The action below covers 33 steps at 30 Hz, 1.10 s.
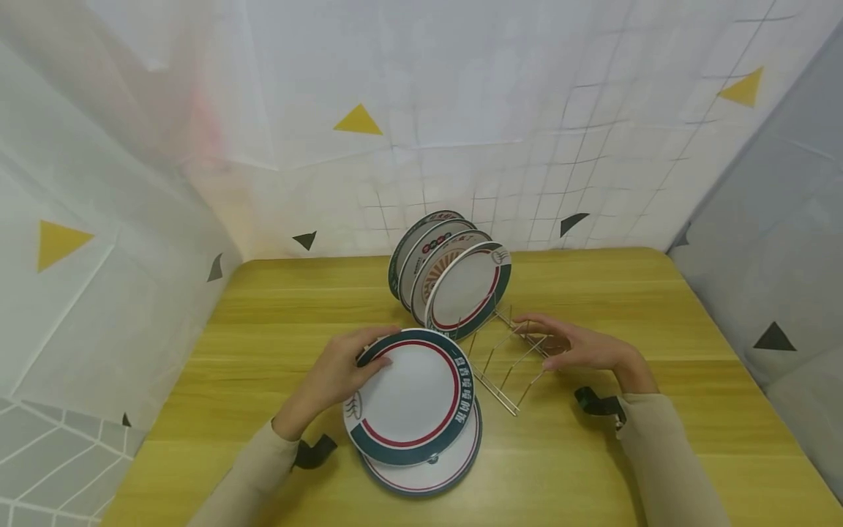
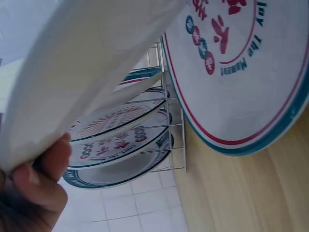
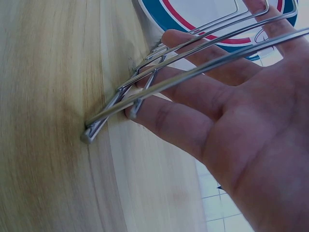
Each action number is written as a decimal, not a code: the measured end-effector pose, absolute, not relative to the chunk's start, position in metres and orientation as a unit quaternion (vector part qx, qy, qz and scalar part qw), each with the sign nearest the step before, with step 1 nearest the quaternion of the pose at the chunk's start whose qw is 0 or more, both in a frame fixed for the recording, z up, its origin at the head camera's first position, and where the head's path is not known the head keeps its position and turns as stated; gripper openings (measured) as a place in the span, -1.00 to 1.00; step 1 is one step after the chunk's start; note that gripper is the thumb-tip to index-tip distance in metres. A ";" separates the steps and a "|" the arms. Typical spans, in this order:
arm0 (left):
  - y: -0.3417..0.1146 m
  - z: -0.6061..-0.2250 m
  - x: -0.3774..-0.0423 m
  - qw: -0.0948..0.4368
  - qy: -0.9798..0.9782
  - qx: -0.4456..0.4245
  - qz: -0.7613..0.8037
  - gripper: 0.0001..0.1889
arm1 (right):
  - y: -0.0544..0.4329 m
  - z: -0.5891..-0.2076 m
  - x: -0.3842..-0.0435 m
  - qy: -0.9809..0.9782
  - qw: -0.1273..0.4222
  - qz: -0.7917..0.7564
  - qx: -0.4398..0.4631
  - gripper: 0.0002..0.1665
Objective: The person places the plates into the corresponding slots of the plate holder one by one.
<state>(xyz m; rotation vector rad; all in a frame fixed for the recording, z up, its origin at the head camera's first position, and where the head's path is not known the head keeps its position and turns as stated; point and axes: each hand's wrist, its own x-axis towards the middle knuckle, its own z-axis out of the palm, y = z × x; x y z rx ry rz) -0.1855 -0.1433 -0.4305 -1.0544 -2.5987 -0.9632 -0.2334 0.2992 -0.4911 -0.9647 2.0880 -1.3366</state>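
Observation:
My left hand pinches the left edge of a white plate with a green rim and red ring, thumb on its face. The plate is tilted above another round plate lying on the table; in the left wrist view this lower plate shows red characters. My right hand holds the right side of a metal wire plate rack, its fingers at the base bar and among the wires. Several plates stand on edge, leaning, in the rack's far part; the near slots hold none.
The wooden table carries the rack and plates. White patterned sheeting rises behind the table and on both sides. A dark wrist-camera mount sticks out beside the left sleeve, and another mount beside the right.

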 end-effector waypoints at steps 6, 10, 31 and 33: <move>-0.141 -0.422 -0.183 0.111 -0.873 -0.342 -0.329 -0.49 | 0.300 -0.491 -0.233 0.766 0.239 -0.488 -0.344 -0.06; -0.140 -0.414 -0.182 0.141 -0.872 -0.336 -0.326 -0.50 | 0.299 -0.489 -0.233 0.766 0.236 -0.487 -0.346 -0.07; -0.070 -0.326 -0.232 0.375 -0.789 -0.369 -0.317 -0.61 | 0.301 -0.492 -0.233 0.762 0.233 -0.489 -0.356 -0.08; -0.057 -0.325 -0.237 0.382 -0.787 -0.376 -0.306 -0.62 | 0.301 -0.492 -0.233 0.761 0.233 -0.488 -0.357 -0.07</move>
